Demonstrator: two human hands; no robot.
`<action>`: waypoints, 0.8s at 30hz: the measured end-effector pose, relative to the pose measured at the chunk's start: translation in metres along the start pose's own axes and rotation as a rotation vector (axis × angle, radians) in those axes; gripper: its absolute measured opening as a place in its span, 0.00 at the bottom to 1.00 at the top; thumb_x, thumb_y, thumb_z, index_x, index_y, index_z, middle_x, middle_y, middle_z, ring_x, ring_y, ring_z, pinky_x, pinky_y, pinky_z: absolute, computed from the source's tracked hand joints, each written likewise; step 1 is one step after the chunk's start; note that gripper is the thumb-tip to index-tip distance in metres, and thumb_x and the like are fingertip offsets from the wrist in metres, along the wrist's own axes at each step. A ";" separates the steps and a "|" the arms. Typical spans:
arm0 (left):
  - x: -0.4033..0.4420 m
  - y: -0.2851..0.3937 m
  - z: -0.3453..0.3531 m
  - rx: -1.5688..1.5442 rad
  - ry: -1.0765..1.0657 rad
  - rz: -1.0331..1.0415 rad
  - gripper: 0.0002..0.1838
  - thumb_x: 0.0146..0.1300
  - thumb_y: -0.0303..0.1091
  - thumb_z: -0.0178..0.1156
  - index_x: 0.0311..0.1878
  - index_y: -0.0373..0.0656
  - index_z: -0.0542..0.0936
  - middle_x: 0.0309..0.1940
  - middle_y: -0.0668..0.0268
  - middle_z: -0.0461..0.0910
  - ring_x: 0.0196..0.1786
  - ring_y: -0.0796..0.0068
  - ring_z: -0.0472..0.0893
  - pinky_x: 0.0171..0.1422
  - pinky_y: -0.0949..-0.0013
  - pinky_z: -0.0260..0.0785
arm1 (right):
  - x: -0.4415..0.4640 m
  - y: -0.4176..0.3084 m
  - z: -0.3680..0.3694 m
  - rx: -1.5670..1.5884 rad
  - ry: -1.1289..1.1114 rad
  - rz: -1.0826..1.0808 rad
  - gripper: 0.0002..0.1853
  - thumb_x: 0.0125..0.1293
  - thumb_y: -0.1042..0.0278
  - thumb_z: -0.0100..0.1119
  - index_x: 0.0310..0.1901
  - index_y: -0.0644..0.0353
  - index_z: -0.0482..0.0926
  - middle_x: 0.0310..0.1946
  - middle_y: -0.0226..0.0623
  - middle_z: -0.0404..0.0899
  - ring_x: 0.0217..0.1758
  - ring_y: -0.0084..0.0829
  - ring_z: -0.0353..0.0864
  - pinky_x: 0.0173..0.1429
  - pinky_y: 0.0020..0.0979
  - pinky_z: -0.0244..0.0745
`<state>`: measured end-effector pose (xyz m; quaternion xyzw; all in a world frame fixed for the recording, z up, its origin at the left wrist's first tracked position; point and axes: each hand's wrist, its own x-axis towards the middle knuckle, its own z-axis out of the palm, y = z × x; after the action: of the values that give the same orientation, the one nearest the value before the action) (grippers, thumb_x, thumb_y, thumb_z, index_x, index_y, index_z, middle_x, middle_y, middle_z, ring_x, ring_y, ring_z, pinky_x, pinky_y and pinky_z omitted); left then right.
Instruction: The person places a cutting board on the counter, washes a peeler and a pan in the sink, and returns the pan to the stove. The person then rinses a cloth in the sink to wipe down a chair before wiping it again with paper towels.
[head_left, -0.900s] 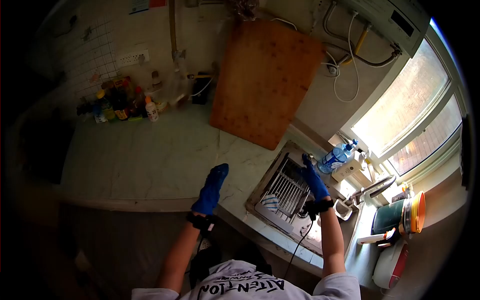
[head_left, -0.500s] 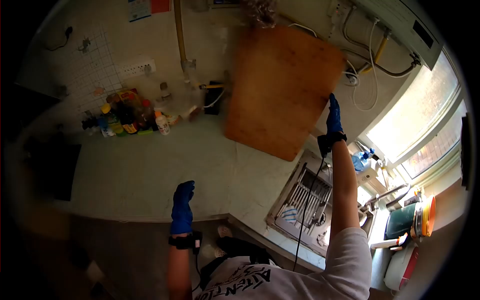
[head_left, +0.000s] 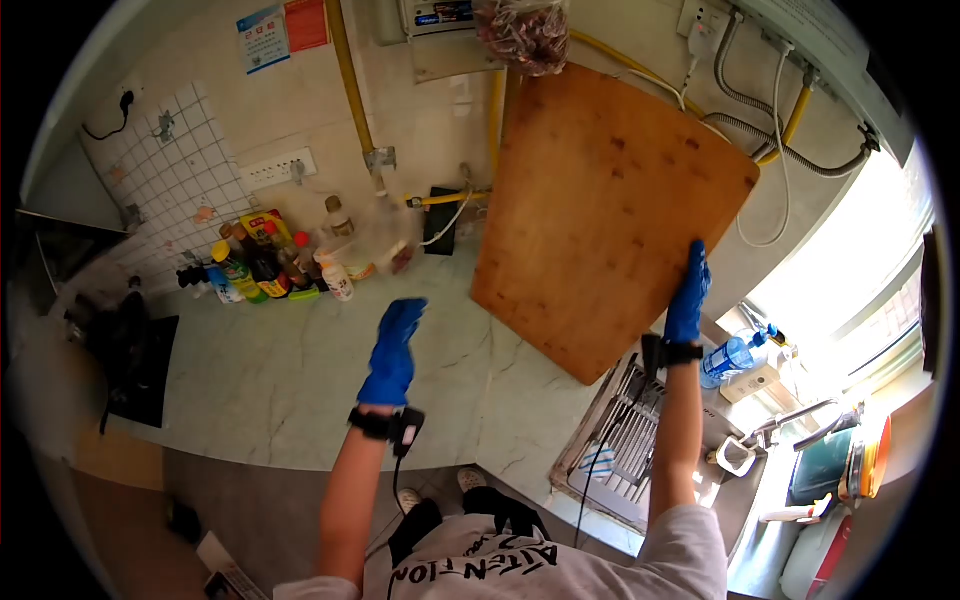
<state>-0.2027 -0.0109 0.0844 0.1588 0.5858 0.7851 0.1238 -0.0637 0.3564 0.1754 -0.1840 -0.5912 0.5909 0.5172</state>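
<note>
A large wooden cutting board (head_left: 610,210) stands tilted on the counter beside the sink, its upper part near the wall. My right hand (head_left: 688,295), in a blue glove, is at its right edge. The fingers lie along the front face, and the thumb is hidden. My left hand (head_left: 395,350), gloved in blue too, hovers over the counter to the left of the board, apart from it. Its fingers are stretched out with nothing in them. Both wrists carry black straps with cables.
Several sauce bottles (head_left: 265,265) stand along the wall at left. A sink with a metal rack (head_left: 635,430) lies below the board. A bag of dark red contents (head_left: 525,35) hangs above. Hoses (head_left: 800,150) and a white cable run at upper right. The counter (head_left: 300,380) spans the middle.
The board has tipped outward and to the right, now covering a wall plug. My right hand has stayed at its edge. My left hand has risen toward the board, over the counter.
</note>
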 end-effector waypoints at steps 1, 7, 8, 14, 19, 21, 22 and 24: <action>0.011 -0.001 0.016 -0.032 -0.046 0.023 0.15 0.60 0.39 0.46 0.48 0.42 0.71 0.46 0.66 0.71 0.50 0.76 0.69 0.56 0.73 0.57 | -0.012 0.000 -0.004 -0.005 -0.003 0.000 0.26 0.61 0.53 0.47 0.51 0.69 0.67 0.46 0.37 0.71 0.48 0.26 0.69 0.53 0.25 0.63; 0.055 0.002 0.102 0.119 -0.294 0.300 0.31 0.60 0.44 0.48 0.61 0.36 0.54 0.59 0.61 0.57 0.62 0.67 0.57 0.66 0.68 0.46 | -0.076 0.010 -0.045 0.024 0.237 -0.104 0.21 0.61 0.59 0.47 0.49 0.70 0.69 0.46 0.38 0.71 0.46 0.28 0.70 0.52 0.28 0.65; 0.055 0.016 0.115 0.111 -0.299 0.295 0.31 0.60 0.44 0.48 0.61 0.36 0.54 0.59 0.61 0.57 0.62 0.67 0.57 0.66 0.68 0.46 | -0.087 0.000 -0.051 -0.086 0.275 -0.108 0.22 0.62 0.58 0.46 0.51 0.69 0.67 0.48 0.39 0.70 0.49 0.29 0.69 0.55 0.29 0.62; 0.063 0.028 0.139 -0.006 -0.262 0.016 0.43 0.53 0.50 0.56 0.64 0.38 0.45 0.64 0.58 0.46 0.65 0.67 0.49 0.66 0.69 0.43 | -0.151 -0.077 -0.046 -0.072 0.315 0.053 0.26 0.62 0.53 0.43 0.55 0.66 0.64 0.53 0.38 0.66 0.55 0.31 0.65 0.59 0.30 0.57; 0.056 0.047 0.086 0.192 -0.324 0.148 0.45 0.51 0.52 0.58 0.62 0.34 0.49 0.63 0.53 0.49 0.66 0.64 0.48 0.67 0.66 0.42 | -0.188 -0.070 -0.077 -0.188 0.586 -0.189 0.21 0.63 0.61 0.39 0.51 0.68 0.67 0.48 0.42 0.69 0.49 0.32 0.69 0.55 0.31 0.63; 0.038 0.054 0.052 0.141 -0.302 0.019 0.41 0.51 0.50 0.59 0.61 0.34 0.54 0.62 0.52 0.51 0.66 0.64 0.48 0.67 0.66 0.42 | -0.194 -0.100 -0.065 -0.401 0.331 -0.174 0.22 0.60 0.57 0.43 0.49 0.67 0.68 0.46 0.42 0.70 0.48 0.34 0.70 0.53 0.33 0.64; 0.030 0.059 0.030 0.220 -0.336 0.011 0.39 0.51 0.51 0.58 0.60 0.35 0.57 0.62 0.52 0.53 0.67 0.63 0.47 0.67 0.65 0.40 | -0.200 -0.113 -0.063 -0.583 0.214 -0.158 0.26 0.58 0.52 0.47 0.51 0.65 0.66 0.50 0.41 0.68 0.51 0.34 0.68 0.57 0.35 0.61; 0.029 0.023 -0.010 0.188 -0.323 0.077 0.36 0.52 0.49 0.58 0.58 0.35 0.60 0.59 0.53 0.58 0.64 0.65 0.53 0.65 0.66 0.45 | -0.188 -0.131 -0.060 -0.549 0.122 -0.182 0.25 0.58 0.52 0.47 0.49 0.66 0.68 0.47 0.42 0.69 0.49 0.34 0.69 0.55 0.34 0.63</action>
<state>-0.2331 -0.0151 0.1064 0.3159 0.6225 0.6954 0.1705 0.1127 0.2002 0.2035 -0.2983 -0.7110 0.3477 0.5336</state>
